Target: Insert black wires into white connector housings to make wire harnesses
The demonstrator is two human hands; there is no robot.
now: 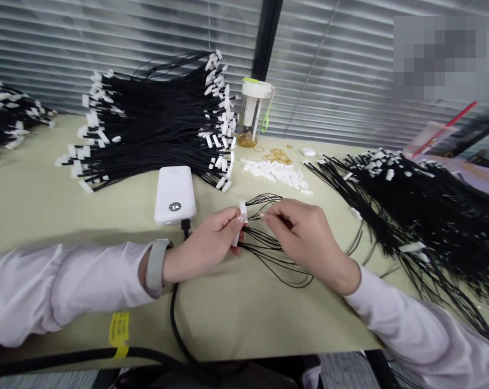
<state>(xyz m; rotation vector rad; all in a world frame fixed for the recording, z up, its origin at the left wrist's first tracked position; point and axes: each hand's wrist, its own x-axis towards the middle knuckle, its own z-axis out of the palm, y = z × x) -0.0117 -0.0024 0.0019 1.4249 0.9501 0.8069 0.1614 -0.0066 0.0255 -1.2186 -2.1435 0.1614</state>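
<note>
My left hand [212, 240] pinches a white plastic connector [243, 210] between thumb and fingers, above the middle of the table. Several thin black wires [269, 254] run from the connector's right side and loop under my right hand [305, 237]. That hand's thumb and forefinger are pressed together on a black wire close to the connector. The wire's tip is too small to make out. Beyond the hands lies a loose heap of small white connectors [279, 174].
A white power bank [175, 194] with a black cable [174, 319] lies left of my hands. Bundled black wires [159, 119] with white ends stand behind it; another wire pile [426, 216] lies right. A lidded bottle [252, 113], rubber bands [279, 156] and a white case [308, 152] sit at the back.
</note>
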